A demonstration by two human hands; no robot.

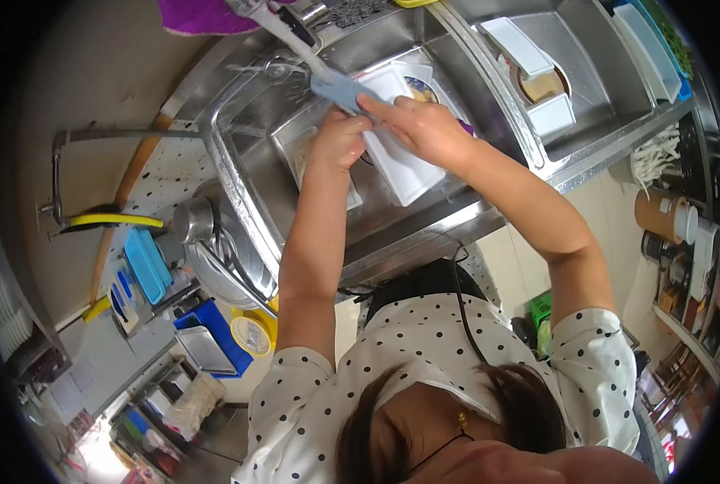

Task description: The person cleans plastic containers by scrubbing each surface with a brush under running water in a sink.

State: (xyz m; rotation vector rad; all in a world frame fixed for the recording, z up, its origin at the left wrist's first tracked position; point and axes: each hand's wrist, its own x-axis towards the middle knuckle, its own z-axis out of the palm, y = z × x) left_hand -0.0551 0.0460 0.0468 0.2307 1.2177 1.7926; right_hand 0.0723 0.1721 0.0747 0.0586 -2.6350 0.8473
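Observation:
Over the left sink basin [251, 181], both hands are at a flat, light blue-grey piece [340, 89], slightly blurred; I cannot make out its kind. My left hand [342, 143] is closed at its lower side. My right hand [428, 129] grips its near end, fingers pressed together. The faucet [283, 32] reaches down to the piece's far end, with water splashing beside it. Below the hands, a long white rectangular container [404, 173] lies tilted in the basin. A patterned dish [421, 89] shows partly behind my right hand.
White trays [517, 47] and a round brown-rimmed container [541, 85] sit in the right basin. A purple cloth-like item [199, 18] hangs at the upper left. Metal bowls [219, 242] stand left of the sink, near a blue tray [146, 262] and a yellow basket [251, 333].

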